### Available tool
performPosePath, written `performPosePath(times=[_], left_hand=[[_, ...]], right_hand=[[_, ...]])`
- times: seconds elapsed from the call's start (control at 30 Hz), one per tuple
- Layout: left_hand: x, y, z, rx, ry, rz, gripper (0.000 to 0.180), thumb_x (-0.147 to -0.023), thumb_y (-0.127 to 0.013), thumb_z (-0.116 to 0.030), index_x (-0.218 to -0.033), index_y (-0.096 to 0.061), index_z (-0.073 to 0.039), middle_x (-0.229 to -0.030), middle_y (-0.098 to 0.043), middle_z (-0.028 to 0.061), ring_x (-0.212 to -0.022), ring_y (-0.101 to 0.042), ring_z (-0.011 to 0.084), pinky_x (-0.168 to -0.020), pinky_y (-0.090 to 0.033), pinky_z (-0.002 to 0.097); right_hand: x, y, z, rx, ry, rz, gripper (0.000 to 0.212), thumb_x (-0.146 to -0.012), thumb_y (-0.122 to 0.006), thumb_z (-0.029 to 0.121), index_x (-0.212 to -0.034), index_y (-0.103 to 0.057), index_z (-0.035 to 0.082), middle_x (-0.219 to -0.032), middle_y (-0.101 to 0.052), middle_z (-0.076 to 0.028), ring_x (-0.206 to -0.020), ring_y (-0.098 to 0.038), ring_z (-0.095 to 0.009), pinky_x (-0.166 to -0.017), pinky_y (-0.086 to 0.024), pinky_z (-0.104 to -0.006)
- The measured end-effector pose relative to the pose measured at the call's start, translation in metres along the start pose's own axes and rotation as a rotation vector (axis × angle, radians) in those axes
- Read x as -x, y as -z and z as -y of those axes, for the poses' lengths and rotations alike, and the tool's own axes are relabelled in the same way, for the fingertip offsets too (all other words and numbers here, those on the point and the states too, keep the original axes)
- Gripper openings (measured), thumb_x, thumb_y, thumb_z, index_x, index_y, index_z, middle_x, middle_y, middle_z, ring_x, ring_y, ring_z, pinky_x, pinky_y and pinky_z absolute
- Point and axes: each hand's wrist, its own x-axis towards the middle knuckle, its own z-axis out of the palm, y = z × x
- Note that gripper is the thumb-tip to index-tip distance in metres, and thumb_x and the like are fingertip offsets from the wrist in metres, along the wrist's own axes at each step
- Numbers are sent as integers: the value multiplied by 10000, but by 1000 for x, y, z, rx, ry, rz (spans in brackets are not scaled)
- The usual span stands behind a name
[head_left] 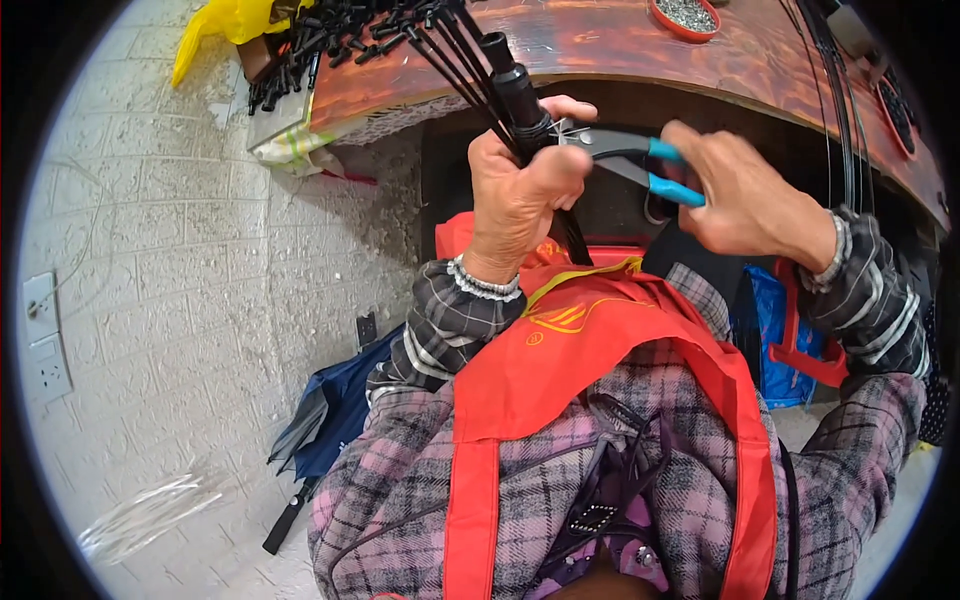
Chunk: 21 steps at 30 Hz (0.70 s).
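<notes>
My left hand (510, 200) is wrapped round a black umbrella frame (516, 98), its thick ringed tube pointing up and away from me. Thin black ribs (455, 70) run beside the tube toward the bench. In my right hand (745, 190) are pliers with blue grips (676, 192). The pliers' grey jaws (598, 143) reach left to the frame, close to my left thumb and fingers. Small silvery wires or pins show at the jaws; what exactly the jaws hold is too small to tell. My right fingers are slightly blurred.
Ahead stands a reddish-brown bench (590, 45). On it lie a red dish of small metal pieces (687, 14) and a heap of black plastic parts (335, 40) beside a yellow bag (225, 25). A dark blue umbrella (335, 405) leans at the left; a blue bag (785, 365) sits right.
</notes>
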Motion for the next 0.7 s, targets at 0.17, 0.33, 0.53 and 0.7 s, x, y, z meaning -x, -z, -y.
performPosePath(times=[0.17,0.33,0.53,0.7], left_hand=[[-6,-6,-11,233,148,-68,856,-777,-211,-692,-960,-536,78,-443,-397,-1,-357,-330,76,-367,-279,213],[-9,-9,-7,93,188,-207,905,-721,-145,-755,-836,-589,24,-399,-354,-8,-320,-295,78,-336,-254,210],[-10,-10,-7,65,164,-249,893,-720,-163,-755,-818,-588,23,-401,-355,-10,-319,-297,74,-332,-251,206],[-12,-13,-10,20,175,-275,877,-729,-178,-746,-814,-589,24,-401,-360,-12,-317,-302,75,-325,-246,208]], right_hand=[[-10,15,6,-165,-102,168,170,-626,-515,36,-763,-419,2,-547,-402,-137,-528,-402,-339,-521,-344,-372],[-2,6,7,192,173,-147,339,-688,-530,18,-1011,-431,30,-794,-459,-151,-673,-477,-342,-601,-382,-392],[-4,4,11,430,138,-207,533,-659,-575,-5,-1146,-368,52,-887,-465,-164,-761,-506,-330,-655,-406,-391],[-6,8,18,508,-17,-212,315,-688,-593,56,-972,-456,43,-731,-535,-141,-688,-547,-317,-585,-420,-386]])
